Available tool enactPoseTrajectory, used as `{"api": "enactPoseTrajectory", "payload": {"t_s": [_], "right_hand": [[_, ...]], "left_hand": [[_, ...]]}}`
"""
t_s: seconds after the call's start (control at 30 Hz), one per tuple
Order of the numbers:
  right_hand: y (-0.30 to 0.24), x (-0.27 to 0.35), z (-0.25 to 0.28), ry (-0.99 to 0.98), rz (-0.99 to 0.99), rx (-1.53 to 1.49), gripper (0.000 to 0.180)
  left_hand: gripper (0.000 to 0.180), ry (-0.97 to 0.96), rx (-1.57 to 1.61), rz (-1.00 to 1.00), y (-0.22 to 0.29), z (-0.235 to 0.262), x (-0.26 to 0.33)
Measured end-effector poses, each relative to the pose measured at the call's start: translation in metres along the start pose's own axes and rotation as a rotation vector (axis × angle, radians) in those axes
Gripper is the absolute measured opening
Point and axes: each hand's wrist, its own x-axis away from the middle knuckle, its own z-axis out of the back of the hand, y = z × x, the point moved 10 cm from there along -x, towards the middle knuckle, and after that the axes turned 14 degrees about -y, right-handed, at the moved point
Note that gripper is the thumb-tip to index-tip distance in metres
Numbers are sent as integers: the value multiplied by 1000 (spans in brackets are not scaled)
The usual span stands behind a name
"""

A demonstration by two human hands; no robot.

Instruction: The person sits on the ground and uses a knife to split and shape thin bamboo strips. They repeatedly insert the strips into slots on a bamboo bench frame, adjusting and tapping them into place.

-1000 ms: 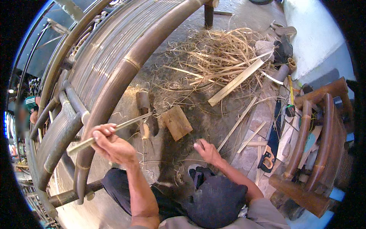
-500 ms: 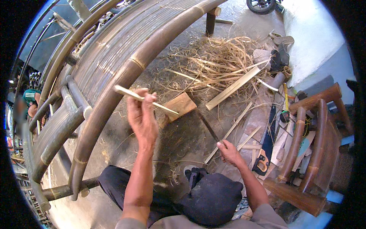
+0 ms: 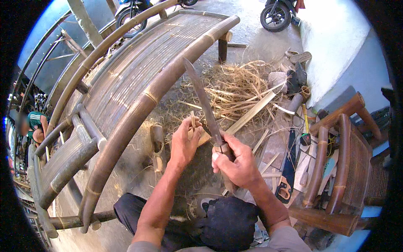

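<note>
On a shavings-strewn workshop floor [image 3: 252, 46], the left hand [image 3: 184, 145] should steady the thin bamboo stick [image 3: 194, 122] upright while the right hand [image 3: 237, 164], gripping the long knife [image 3: 203, 101], pares away from the fingers.

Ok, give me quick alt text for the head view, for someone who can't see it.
A seated person's right hand grips a long knife, blade pointing away, while the left hand holds a thin bamboo stick on a small wooden block. A curved bamboo bench frame stands to the left, shavings ahead.

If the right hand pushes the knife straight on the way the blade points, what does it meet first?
Most likely the curved bamboo rail of the bench: the knife in the right hand already has its tip over it, though depth is unclear.
</note>
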Motion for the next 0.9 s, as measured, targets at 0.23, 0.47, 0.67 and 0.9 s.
{"api": "enactPoseTrajectory", "payload": {"t_s": [0.23, 0.47, 0.67, 0.9], "right_hand": [[-14, -9, -10, -57, -76, -28, 43], [-11, -7, -11, -75, -129, -37, 46], [-11, -7, -8, -71, -118, -7, 45], [-12, -9, -8, -78, -118, 21, 47]], "left_hand": [[23, -11, -107, -101, 17, -3, 11], [20, -40, -69, -50, 18, -7, 14], [22, -49, -62, -74, 23, -7, 12], [21, -49, -91, -91, 29, -5, 11]]}}
